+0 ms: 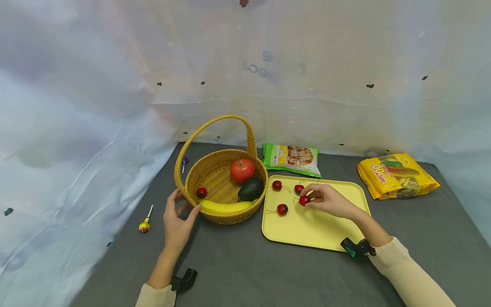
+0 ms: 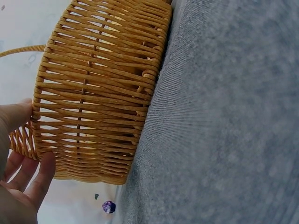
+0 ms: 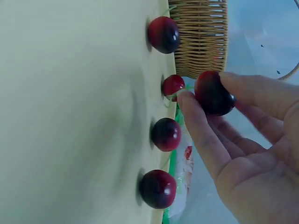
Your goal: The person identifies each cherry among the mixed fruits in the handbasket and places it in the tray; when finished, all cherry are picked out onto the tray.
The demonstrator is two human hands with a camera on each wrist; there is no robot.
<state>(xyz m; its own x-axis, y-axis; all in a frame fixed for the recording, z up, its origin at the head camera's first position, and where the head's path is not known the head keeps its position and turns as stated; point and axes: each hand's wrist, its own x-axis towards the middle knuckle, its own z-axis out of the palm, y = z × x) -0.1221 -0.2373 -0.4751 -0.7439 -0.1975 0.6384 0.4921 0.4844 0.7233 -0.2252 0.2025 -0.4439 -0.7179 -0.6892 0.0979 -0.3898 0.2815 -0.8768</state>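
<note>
A wicker basket (image 1: 215, 172) with a tall handle holds a red apple (image 1: 242, 170), an avocado (image 1: 251, 188), a banana (image 1: 226, 207) and one cherry (image 1: 201, 192). My left hand (image 1: 184, 204) holds the basket's near left side, thumb and fingers against the woven wall (image 2: 93, 93). To the basket's right lies a yellow tray (image 1: 314, 230) with several cherries (image 1: 282, 209) on it. Over the tray's far part, my right hand (image 1: 308, 198) pinches a cherry (image 3: 215, 95) between thumb and fingers, just above the other cherries (image 3: 166, 134).
A green snack bag (image 1: 292, 158) lies behind the tray and a yellow snack bag (image 1: 397, 175) at the right. One lollipop (image 1: 145, 222) lies left of my left hand, and a purple one (image 1: 185, 161) lies behind the basket. White sheeting walls in the grey table (image 1: 245, 264).
</note>
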